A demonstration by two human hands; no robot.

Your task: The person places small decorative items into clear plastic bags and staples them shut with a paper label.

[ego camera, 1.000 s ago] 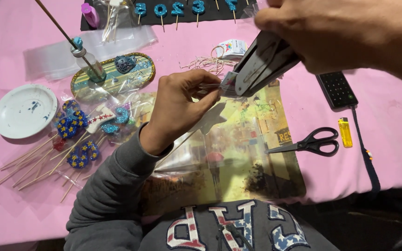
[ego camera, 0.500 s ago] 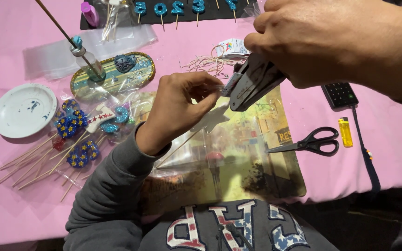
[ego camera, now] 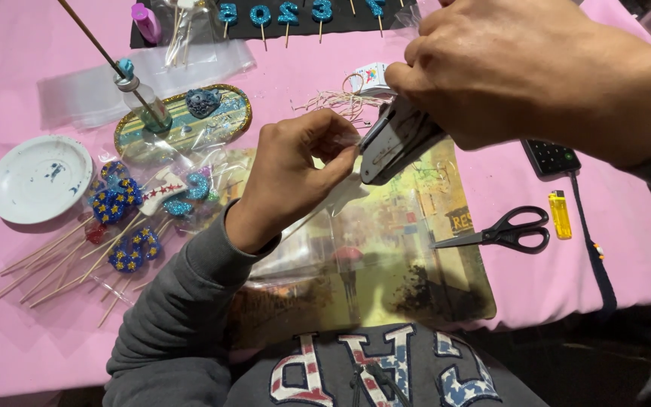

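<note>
Over the middle of the worktop [ego camera: 16,354], right hand [ego camera: 536,75] was clenched around a grey stapler [ego camera: 397,139], fingers fully curled, its nose pointing down-left toward the left hand. Left hand [ego camera: 295,177] had thumb and fingertips pinched together on the top edge of a clear plastic bag [ego camera: 325,226], touching the stapler's tip; whether the stapler had closed on the bag could not be told. Bag lay slanting over a picture-printed mat [ego camera: 416,279] at the near edge. Surface: pink cloth. Left side crowded: white plate [ego camera: 39,177], glittery blue toppers on wooden sticks [ego camera: 126,226], oval tray [ego camera: 182,124] with a small glass bottle [ego camera: 141,102]. Right of mat: black scissors [ego camera: 502,232], yellow lighter [ego camera: 559,213], both well apart from the hands. Bare pink cloth showed at near left corner and far right edge.
</note>
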